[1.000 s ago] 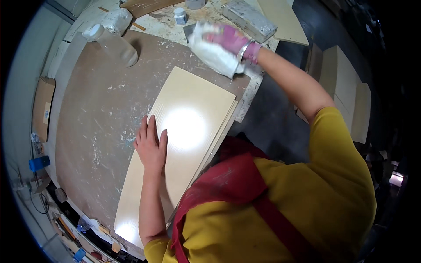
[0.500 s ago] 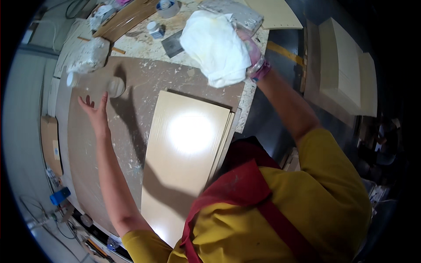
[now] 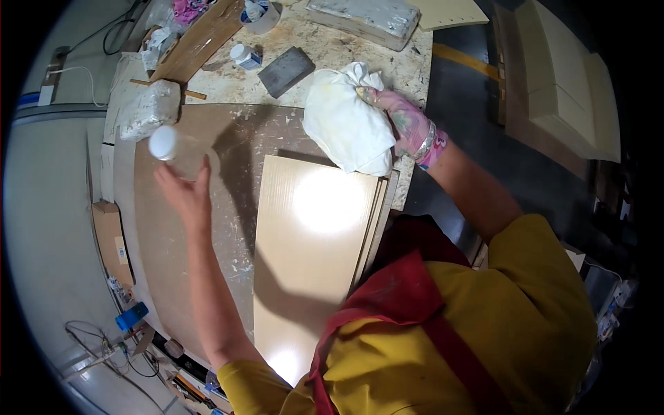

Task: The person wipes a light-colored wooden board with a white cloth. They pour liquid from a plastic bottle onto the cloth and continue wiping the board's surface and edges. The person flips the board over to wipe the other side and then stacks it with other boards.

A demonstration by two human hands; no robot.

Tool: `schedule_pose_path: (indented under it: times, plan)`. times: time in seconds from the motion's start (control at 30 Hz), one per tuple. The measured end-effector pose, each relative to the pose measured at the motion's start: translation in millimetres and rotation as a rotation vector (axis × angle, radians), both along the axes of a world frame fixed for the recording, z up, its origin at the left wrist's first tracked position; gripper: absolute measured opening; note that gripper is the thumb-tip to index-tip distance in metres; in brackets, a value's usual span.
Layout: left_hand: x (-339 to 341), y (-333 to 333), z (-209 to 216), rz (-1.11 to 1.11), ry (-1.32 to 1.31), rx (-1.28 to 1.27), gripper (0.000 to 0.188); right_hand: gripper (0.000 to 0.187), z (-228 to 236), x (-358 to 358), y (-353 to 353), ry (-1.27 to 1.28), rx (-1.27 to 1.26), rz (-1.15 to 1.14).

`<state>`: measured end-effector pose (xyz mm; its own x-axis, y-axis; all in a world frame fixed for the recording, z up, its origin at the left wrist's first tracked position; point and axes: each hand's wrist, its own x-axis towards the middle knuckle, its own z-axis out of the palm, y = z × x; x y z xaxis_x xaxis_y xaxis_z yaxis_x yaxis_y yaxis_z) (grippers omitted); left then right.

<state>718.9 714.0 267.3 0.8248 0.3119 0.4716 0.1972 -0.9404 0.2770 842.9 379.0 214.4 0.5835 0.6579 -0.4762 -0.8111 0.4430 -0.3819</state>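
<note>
left hand (image 3: 185, 195) first: it's bare, with fingers and thumb wrapped round a clear bottle (image 3: 190, 164), so i'd call that grip closed on it. the bottle is a bit blurry, but its white cap (image 3: 163, 143) is on and sits just past the fingertips. right hand (image 3: 404, 123) has a pink flowery glove and is clamped on a bunched white cloth (image 3: 346, 121), most of which hangs to the left of the fist.

right below that cloth, and off to the right of the bottle hand, there's a small stack of pale boards (image 3: 304, 252), edges nearly lined up. the cloth overlaps the far edge of the top one, can't tell if it's touching.

as for how far along it is: bottle and cloth are both in hand, that much is done. the top board looks smooth, but the glare on it is strong, so no idea which parts have been dealt with. can't read what's left from this either.

further out, past the cloth hand, there's a grey block (image 3: 287, 72), a little jar (image 3: 245, 57) and a longer grubby block (image 3: 366, 22). a wrapped bundle (image 3: 150, 111) sits just beyond the bottle. way off to the right of the gloved hand, more pale panels (image 3: 564, 90).
</note>
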Motion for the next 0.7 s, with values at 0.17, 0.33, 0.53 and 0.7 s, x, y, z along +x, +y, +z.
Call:
schedule_pose_path:
  times: [0.17, 0.33, 0.53, 0.7]
  plan:
    - [-9, -72, 34, -0.174, 0.314, 0.496, 0.064, 0.029, -2, -21, 21, -0.028, 0.312, 0.043]
    - [-21, -89, 55, -0.253, 0.327, 0.629, 0.056, 0.026, -1, -40, 29, 0.065, 0.333, 0.052]
    - [-16, -85, 73, -0.26, 0.285, 0.732, 0.053, 0.031, 3, -44, 21, 0.137, 0.167, 0.084]
    - [-9, -90, 83, -0.289, 0.313, 0.789, 0.053, 0.037, -10, -42, 20, 0.218, 0.327, 0.134]
